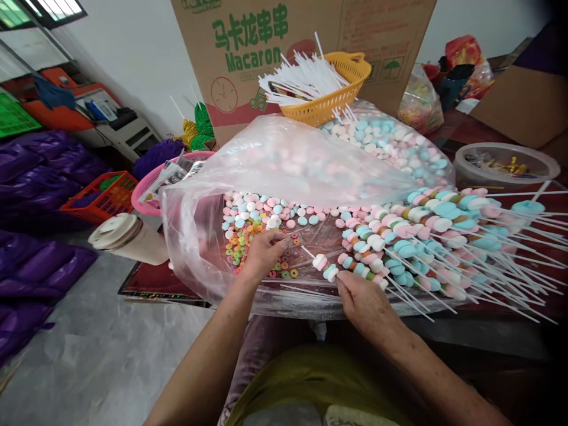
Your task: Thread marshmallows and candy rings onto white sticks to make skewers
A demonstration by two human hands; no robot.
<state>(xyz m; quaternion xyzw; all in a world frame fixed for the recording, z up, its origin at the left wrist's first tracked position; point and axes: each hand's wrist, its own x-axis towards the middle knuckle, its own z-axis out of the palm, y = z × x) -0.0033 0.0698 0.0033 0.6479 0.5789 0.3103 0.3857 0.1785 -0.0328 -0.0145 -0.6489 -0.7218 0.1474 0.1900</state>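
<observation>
My right hand (366,302) is closed around a white stick with several marshmallows (325,268) threaded on it, pink, white and blue. The bare tip of this stick (307,252) points up and left, towards my left hand. My left hand (267,253) is over a pile of small coloured rings (242,244), thumb and fingers drawn together in a pinch. Whatever is between those fingertips is too small to make out. A few loose rings (284,273) lie beside and below it. Loose marshmallows (261,204) spread behind the rings on the clear plastic sheet (190,236).
Filled marshmallow skewers (444,236) are stacked at the right, sticks jutting out. Behind stand a yellow basket (326,106) of white sticks and a large cardboard box (248,35). A lidded cup (128,236) and pink basket (144,192) are left; a clear tub (506,163) is right.
</observation>
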